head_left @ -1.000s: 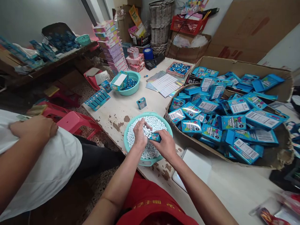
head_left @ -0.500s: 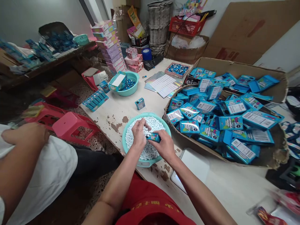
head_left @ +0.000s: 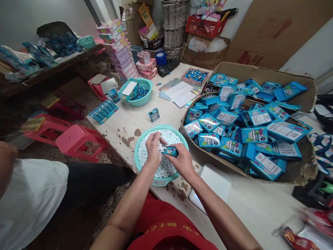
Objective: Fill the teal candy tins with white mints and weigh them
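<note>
Over a turquoise basin (head_left: 137, 163) of small white candies (head_left: 166, 169), my right hand (head_left: 182, 159) grips a small blue candy box (head_left: 170, 150). The box lies tilted on its side, its end toward my left hand (head_left: 154, 148). That hand is cupped around some white candies at the box's end, fingers curled. Whether candies are passing into the box is too small to tell. Another small blue box (head_left: 154, 115) stands upright on the table just beyond the basin.
A large cardboard box (head_left: 309, 166) full of blue candy boxes is on the right. A white flat device (head_left: 215, 184) lies near my right forearm. Behind stand a second turquoise basin (head_left: 140, 101) and stacked pink boxes (head_left: 119, 52). A person in white (head_left: 39, 194) sits at left, beside red stools (head_left: 78, 139).
My hands stay over the basin, with the blue box still in my right hand. The view has shifted slightly, and the person at left has drawn their arm back toward the frame's edge.
</note>
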Available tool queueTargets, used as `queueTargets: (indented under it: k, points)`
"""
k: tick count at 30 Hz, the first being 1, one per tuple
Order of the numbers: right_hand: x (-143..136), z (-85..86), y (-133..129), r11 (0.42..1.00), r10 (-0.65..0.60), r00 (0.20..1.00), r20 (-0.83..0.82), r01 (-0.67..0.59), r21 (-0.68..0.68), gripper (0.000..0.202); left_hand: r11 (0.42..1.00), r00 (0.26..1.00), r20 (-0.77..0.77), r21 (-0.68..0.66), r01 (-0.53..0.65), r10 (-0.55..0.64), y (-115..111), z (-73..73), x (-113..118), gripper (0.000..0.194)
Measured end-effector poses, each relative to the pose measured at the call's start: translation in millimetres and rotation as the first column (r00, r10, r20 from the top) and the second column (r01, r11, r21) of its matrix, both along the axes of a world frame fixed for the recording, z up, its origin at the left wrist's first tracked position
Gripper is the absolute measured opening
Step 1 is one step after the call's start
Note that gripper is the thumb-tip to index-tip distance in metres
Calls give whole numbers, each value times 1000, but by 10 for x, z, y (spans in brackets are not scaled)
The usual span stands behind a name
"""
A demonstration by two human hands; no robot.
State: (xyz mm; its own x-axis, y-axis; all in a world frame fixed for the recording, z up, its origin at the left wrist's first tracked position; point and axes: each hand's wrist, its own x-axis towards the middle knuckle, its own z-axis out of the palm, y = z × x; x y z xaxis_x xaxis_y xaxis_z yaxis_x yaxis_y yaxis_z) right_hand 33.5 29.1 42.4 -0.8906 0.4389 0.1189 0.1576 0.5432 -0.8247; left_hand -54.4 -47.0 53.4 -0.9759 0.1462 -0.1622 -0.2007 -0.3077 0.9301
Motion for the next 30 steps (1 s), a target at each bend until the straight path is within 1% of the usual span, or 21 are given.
queueTargets:
  k: [5, 9, 12, 14, 16, 17, 19, 20, 21, 22, 23, 24, 25, 26, 27, 29, 30]
  points:
    - [-10, 21, -5, 1000, 1, 999, -47, -1, -11, 26, 1000, 1000, 7, 9, -5, 5, 0, 77, 2, 27]
    - [-20, 27, -6, 1000, -11, 999, -40, 10, -4, 27, 1000, 1000, 7, 9, -8, 8, -10, 78, 7, 29]
    - [-36, 24, -17, 1000, 7, 1000, -23, -7, -9, 28, 1000, 1000, 3, -4, 28, -28, -12, 71, 41, 28]
    - [-47, 29, -26, 1000, 7, 1000, -27, -8, -21, 29, 998, 998, -16, -21, 59, -59, -9, 93, 66, 28]
    - [-46, 39, -26, 998, -5, 999, -31, 4, -55, 29, 996, 995, -39, -22, 87, -88, -19, 125, 58, 29]
    - [-37, 42, -21, 997, -16, 999, -40, 12, -82, 29, 997, 995, -61, -12, 75, -75, -37, 132, 30, 29]
    - [5, 37, 5, 989, -29, 997, -75, 18, -147, 29, 1000, 993, -114, 3, -6, 6, -113, 97, -85, 30]
    - [38, 26, 25, 984, -41, 995, -95, 24, -176, 29, 998, 988, -141, -19, -60, 57, -173, 45, -167, 30]
    - [77, 9, 48, 980, -59, 992, -111, 37, -194, 29, 991, 981, -172, -80, -103, 88, -244, -33, -257, 30]
    - [119, -13, 72, 978, -77, 990, -117, 52, -204, 30, 976, 975, -207, -183, -121, 82, -320, -135, -346, 29]
    - [162, -40, 96, 977, -89, 990, -110, 65, -205, 30, 941, 970, -239, -320, -107, 28, -396, -253, -425, 28]
    - [203, -67, 119, 976, -98, 990, -96, 77, -204, 30, 878, 963, -263, -473, -71, -64, -462, -380, -485, 26]
    - [241, -92, 139, 976, -101, 992, -81, 83, -201, 30, 784, 946, -274, -620, -34, -176, -512, -507, -522, 23]
    - [275, -112, 156, 977, -97, 993, -70, 82, -199, 30, 669, 920, -269, -743, -10, -285, -541, -623, -534, 21]
    - [304, -127, 169, 977, -95, 993, -63, 80, -198, 30, 545, 892, -251, -838, -7, -375, -548, -721, -522, 22]
    - [346, -138, 187, 976, -111, 992, -65, 97, -195, 31, 313, 858, -200, -948, -49, -473, -505, -852, -449, 27]
    - [359, -136, 193, 975, -125, 990, -65, 110, -194, 31, 220, 853, -169, -973, -66, -493, -464, -886, -401, 30]
